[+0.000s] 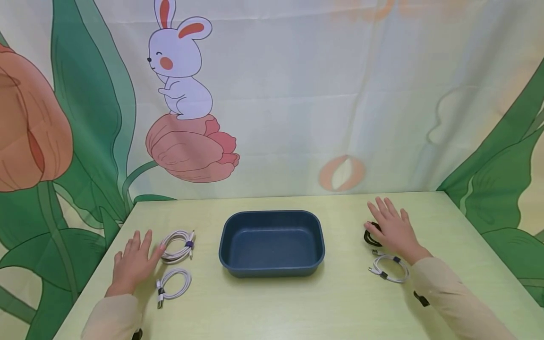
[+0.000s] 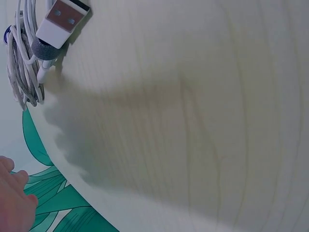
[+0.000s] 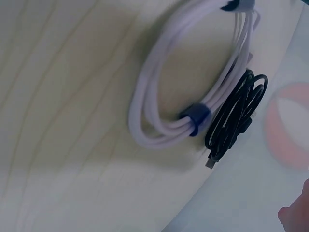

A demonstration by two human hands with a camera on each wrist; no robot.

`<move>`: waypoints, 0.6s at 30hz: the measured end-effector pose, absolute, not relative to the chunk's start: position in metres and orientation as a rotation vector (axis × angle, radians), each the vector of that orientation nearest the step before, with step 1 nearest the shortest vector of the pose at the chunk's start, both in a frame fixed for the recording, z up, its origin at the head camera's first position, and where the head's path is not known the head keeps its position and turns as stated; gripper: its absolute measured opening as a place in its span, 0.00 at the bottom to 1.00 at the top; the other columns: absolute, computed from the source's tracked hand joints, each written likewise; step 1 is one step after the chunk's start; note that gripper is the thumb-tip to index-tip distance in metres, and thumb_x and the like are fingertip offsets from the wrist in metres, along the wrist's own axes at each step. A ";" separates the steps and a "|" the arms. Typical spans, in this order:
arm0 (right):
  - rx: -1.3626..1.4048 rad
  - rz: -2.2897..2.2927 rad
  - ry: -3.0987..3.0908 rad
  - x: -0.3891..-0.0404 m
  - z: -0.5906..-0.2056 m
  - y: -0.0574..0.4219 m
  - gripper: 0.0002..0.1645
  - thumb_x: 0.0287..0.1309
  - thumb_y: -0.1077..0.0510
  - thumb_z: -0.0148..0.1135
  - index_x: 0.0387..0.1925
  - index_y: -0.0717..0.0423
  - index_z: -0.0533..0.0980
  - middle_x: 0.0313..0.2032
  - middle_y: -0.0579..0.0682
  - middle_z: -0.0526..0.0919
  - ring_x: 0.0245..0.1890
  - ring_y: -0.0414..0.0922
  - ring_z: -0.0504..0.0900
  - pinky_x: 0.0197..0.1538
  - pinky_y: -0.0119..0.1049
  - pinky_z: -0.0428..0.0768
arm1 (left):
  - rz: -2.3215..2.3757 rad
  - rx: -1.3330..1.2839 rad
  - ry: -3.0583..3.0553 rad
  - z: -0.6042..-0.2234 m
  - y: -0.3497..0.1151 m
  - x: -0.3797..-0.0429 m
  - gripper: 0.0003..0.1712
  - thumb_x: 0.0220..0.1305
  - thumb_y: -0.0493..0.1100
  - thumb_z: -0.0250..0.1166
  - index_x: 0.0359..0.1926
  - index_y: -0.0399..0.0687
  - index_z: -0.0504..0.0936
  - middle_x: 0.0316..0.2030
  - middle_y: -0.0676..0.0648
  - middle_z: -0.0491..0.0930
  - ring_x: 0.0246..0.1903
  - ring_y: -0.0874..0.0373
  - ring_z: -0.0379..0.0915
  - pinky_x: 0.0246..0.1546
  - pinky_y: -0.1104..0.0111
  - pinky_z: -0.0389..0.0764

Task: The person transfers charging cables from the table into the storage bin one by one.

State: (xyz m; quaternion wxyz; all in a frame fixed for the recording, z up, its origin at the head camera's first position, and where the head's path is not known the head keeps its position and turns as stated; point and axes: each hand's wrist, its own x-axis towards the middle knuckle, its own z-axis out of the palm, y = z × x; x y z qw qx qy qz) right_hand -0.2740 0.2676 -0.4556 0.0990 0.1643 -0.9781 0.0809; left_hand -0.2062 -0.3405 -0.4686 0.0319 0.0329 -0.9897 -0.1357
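Fingers outstretched, grips released, the left hand is being held near two coiled white cables at two and four o'clock, the right hand near a coiled black cable at nine.

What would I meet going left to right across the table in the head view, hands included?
Left hand → two white cables → tray → right hand. Left out, their spans overlapping the right hand's: black cable, third white cable.
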 end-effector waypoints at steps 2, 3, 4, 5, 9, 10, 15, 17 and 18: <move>0.496 0.231 -2.895 -0.274 -0.456 0.266 0.40 0.60 0.37 0.40 0.66 0.54 0.49 0.67 0.58 0.45 0.67 0.55 0.40 0.59 0.64 0.41 | -0.421 0.103 -3.048 -0.469 -0.341 -0.207 0.43 0.63 0.65 0.34 0.66 0.37 0.44 0.63 0.25 0.40 0.60 0.28 0.38 0.52 0.35 0.42; 0.499 0.228 -2.894 -0.273 -0.456 0.265 0.40 0.60 0.37 0.40 0.66 0.54 0.50 0.67 0.58 0.45 0.67 0.55 0.40 0.59 0.64 0.42 | -0.422 0.104 -3.049 -0.469 -0.341 -0.207 0.43 0.63 0.65 0.34 0.66 0.37 0.43 0.63 0.25 0.39 0.60 0.28 0.38 0.52 0.35 0.42; 0.503 0.222 -2.894 -0.273 -0.456 0.263 0.39 0.60 0.37 0.40 0.66 0.54 0.50 0.67 0.58 0.45 0.68 0.55 0.40 0.59 0.64 0.42 | -0.423 0.104 -3.049 -0.469 -0.341 -0.207 0.43 0.63 0.65 0.34 0.66 0.37 0.43 0.63 0.25 0.40 0.60 0.28 0.38 0.52 0.35 0.42; 0.507 0.222 -2.891 -0.273 -0.456 0.262 0.39 0.60 0.37 0.40 0.66 0.54 0.50 0.67 0.58 0.46 0.67 0.55 0.41 0.59 0.64 0.42 | -0.424 0.106 -3.050 -0.469 -0.341 -0.207 0.44 0.63 0.66 0.34 0.66 0.37 0.43 0.63 0.25 0.40 0.60 0.28 0.37 0.52 0.35 0.41; 0.522 0.228 -2.877 -0.272 -0.454 0.258 0.38 0.60 0.39 0.41 0.66 0.54 0.50 0.67 0.58 0.47 0.67 0.55 0.42 0.59 0.64 0.43 | -0.422 0.106 -3.050 -0.470 -0.341 -0.207 0.44 0.63 0.65 0.34 0.66 0.36 0.44 0.63 0.25 0.40 0.60 0.28 0.38 0.52 0.35 0.42; 0.528 0.230 -2.873 -0.271 -0.453 0.256 0.38 0.60 0.39 0.42 0.66 0.54 0.51 0.67 0.58 0.47 0.67 0.56 0.42 0.59 0.64 0.44 | -0.422 0.105 -3.050 -0.470 -0.341 -0.207 0.43 0.63 0.65 0.34 0.66 0.36 0.44 0.63 0.25 0.40 0.60 0.28 0.38 0.52 0.35 0.42; 0.545 0.242 -2.865 -0.270 -0.450 0.249 0.38 0.60 0.39 0.42 0.66 0.54 0.51 0.67 0.58 0.47 0.67 0.56 0.43 0.59 0.63 0.44 | -0.423 0.105 -3.053 -0.469 -0.341 -0.207 0.43 0.63 0.65 0.35 0.66 0.36 0.44 0.63 0.26 0.40 0.60 0.29 0.38 0.52 0.35 0.42; 0.554 0.245 -2.866 -0.270 -0.449 0.246 0.38 0.60 0.39 0.43 0.66 0.53 0.51 0.67 0.57 0.47 0.67 0.55 0.43 0.59 0.63 0.44 | -0.426 0.106 -3.057 -0.469 -0.340 -0.207 0.43 0.63 0.65 0.35 0.66 0.36 0.44 0.63 0.26 0.40 0.60 0.29 0.38 0.52 0.35 0.42; 0.560 0.242 -2.868 -0.270 -0.449 0.244 0.38 0.60 0.39 0.42 0.66 0.53 0.51 0.67 0.57 0.47 0.67 0.55 0.42 0.59 0.63 0.44 | -0.429 0.106 -3.060 -0.469 -0.340 -0.207 0.43 0.63 0.65 0.35 0.66 0.36 0.44 0.63 0.26 0.40 0.60 0.29 0.38 0.52 0.35 0.41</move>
